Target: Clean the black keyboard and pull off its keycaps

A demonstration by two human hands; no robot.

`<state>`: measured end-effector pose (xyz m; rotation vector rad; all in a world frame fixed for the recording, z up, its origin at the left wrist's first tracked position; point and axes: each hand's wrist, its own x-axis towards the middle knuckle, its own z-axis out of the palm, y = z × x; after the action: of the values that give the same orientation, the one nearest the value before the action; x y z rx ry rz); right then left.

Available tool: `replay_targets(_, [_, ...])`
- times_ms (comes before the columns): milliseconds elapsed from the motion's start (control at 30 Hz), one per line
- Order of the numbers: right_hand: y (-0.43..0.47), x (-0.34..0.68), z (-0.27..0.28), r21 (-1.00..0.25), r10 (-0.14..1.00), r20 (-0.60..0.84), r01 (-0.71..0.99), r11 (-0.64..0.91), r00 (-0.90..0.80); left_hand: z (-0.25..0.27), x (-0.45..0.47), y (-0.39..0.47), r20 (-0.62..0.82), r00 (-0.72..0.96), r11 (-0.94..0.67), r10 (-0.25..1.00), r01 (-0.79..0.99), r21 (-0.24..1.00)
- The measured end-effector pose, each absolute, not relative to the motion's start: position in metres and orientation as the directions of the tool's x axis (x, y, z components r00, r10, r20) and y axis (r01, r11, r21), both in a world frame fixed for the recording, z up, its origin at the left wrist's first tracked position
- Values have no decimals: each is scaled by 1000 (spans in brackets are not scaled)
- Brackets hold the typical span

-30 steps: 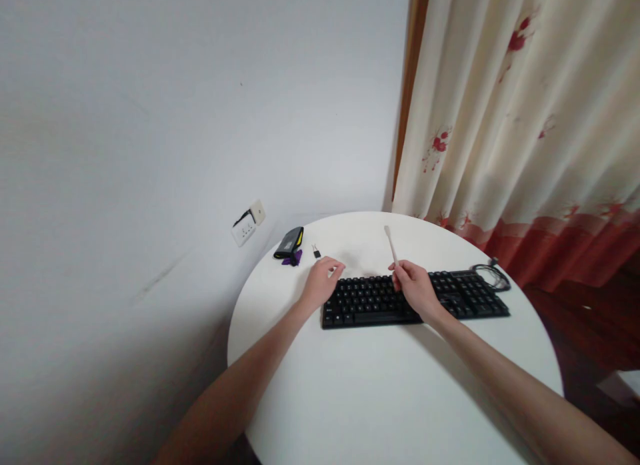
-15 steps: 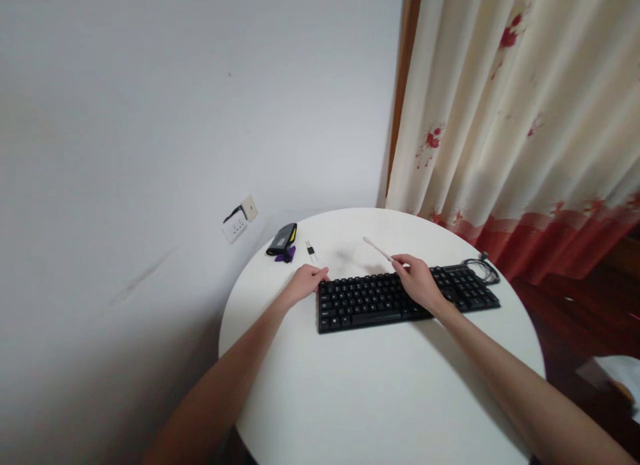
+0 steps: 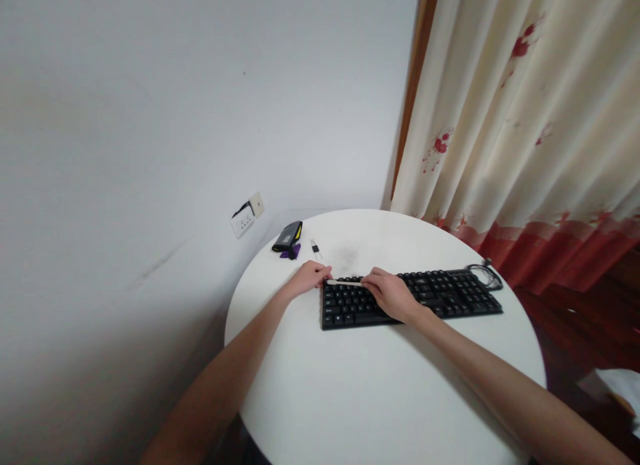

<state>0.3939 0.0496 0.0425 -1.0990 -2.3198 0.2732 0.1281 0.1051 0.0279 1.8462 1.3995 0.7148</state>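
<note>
Left hand [image 3: 311, 276] and right hand [image 3: 387, 293], both bare, are at a black keyboard [image 3: 443, 294] on a round white table [image 3: 320, 391]. Farthest left, beyond the left hand, a white socket [image 3: 243, 221] is set in the pale wall [image 3: 125, 118], with a smaller cream plate [image 3: 257, 204] just beside it. Past the left hand, toward the table's far left edge, lies a folded dark pouch [image 3: 289, 236] with a yellow patch, a bit of purple cloth [image 3: 291, 253] touching its near side. Just beyond the left hand's knuckles sits a small black clip [image 3: 315, 249] with silver wire arms. That hand's fingers are half curled at the keyboard's far left corner; whether they grip it or merely rest there cannot be told. Between the hands, a thin pale stick [image 3: 345, 283] lies nearly level over the far left keys, its tip near the left fingers and its other end pinched in the right hand's fingers. Beyond the gap is a grey smudge [image 3: 349, 253] on the tabletop. The keyboard runs on past the right hand to a coiled black cable [image 3: 487, 276]. Farther right hangs a cream curtain [image 3: 500, 151] with red flowers and a red hem.
</note>
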Motion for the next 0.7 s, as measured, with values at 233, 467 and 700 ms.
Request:
replay_targets(233, [66, 382, 44, -394, 748, 334, 636, 663, -573, 28, 130, 103, 9, 306, -191, 952, 570, 799])
replay_targets(467, [84, 370, 53, -363, 763, 281, 672, 646, -582, 24, 126, 109, 83, 350, -297, 933, 620, 727])
replay_targets(700, [89, 378, 56, -415, 819, 232, 708, 571, -525, 25, 127, 106, 30, 326, -230, 945, 597, 769])
